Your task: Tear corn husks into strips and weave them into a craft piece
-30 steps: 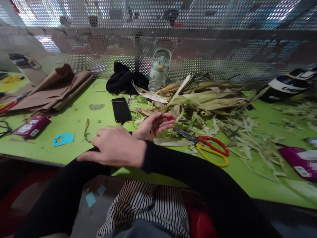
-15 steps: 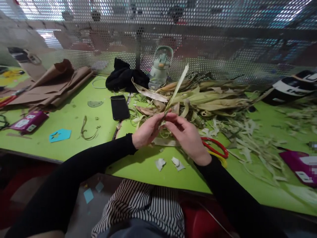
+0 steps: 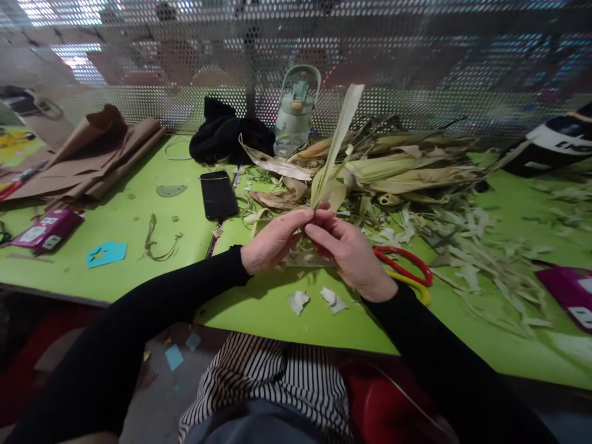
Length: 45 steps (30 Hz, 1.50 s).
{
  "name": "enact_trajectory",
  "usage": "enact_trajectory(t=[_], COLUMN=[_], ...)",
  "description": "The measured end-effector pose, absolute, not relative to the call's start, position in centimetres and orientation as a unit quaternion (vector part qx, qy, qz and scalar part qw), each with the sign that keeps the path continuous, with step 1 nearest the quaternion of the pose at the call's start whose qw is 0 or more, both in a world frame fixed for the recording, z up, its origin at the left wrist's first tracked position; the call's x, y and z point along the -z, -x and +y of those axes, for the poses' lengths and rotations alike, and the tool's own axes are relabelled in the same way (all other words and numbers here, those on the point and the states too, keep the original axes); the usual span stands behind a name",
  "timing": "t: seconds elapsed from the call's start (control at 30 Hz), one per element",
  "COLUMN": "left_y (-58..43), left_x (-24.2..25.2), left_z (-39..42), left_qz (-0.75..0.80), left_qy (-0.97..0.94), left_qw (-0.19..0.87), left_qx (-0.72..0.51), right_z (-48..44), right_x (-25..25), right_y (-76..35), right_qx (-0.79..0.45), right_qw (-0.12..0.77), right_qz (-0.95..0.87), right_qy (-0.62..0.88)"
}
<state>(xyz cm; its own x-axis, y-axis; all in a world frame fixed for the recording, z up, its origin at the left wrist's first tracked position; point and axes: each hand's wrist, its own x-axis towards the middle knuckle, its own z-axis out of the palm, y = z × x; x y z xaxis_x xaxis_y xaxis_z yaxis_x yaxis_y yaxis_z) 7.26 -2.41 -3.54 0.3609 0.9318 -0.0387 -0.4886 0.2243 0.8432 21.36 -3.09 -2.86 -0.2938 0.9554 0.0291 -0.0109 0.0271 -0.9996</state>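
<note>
Perforated metal screening (image 3: pixel 416 74) closes off the back of a bright green table (image 3: pixel 139 216) strewn with dry plant scraps. Above the table's near middle, the left hand (image 3: pixel 272 239) and the right hand (image 3: pixel 349 253) meet fingertip to fingertip, both pinched shut on the base of a long pale corn husk leaf (image 3: pixel 340 139); the leaf rises upright and slightly tilted to the right from between them. Behind the hands lies a heap of corn husks (image 3: pixel 407 169), with shredded husk strips (image 3: pixel 467 246) spread out to its right. Scissors with red and yellow handles (image 3: pixel 409 274) lie just beside the right wrist, partly hidden by it. Two small white scraps (image 3: pixel 317 301) sit on the table below the hands. A black phone (image 3: pixel 217 194) lies face up to the left of the hands, a pale green water bottle (image 3: pixel 296 111) stands against the screen, and black cloth (image 3: pixel 226 135) is bunched next to it. Brown paper (image 3: pixel 92 154) is piled at far left, near a blue cutout with a star hole (image 3: pixel 106 253)
</note>
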Motion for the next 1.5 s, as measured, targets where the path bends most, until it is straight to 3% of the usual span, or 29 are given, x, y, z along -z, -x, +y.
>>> enact_trajectory(t=[0.7,0.97,1.33,1.5], left_y=[-6.5,-5.8,-5.8,-5.7], left_x=[2.9,2.9,3.2,3.2], left_z=[-1.8,-1.5,-1.6,-1.6], left_qz=[0.275,0.294,0.244,0.233], left_qy=[-0.265,-0.289,-0.339,-0.35], left_qw=[0.759,0.766,0.787,0.797], left_qx=[-0.527,-0.494,-0.455,-0.434], right_z=[-3.2,-2.8,-3.1,-3.3], right_x=[2.7,2.8,2.6,2.4], right_y=[-22.5,-23.2,-22.9,-22.8], right_qx=[-0.471,-0.552,-0.676,-0.636], right_qw=[0.435,0.454,0.387,0.426], right_qz=[-0.633,-0.551,-0.492,-0.49], right_qy=[0.434,0.431,0.388,0.416])
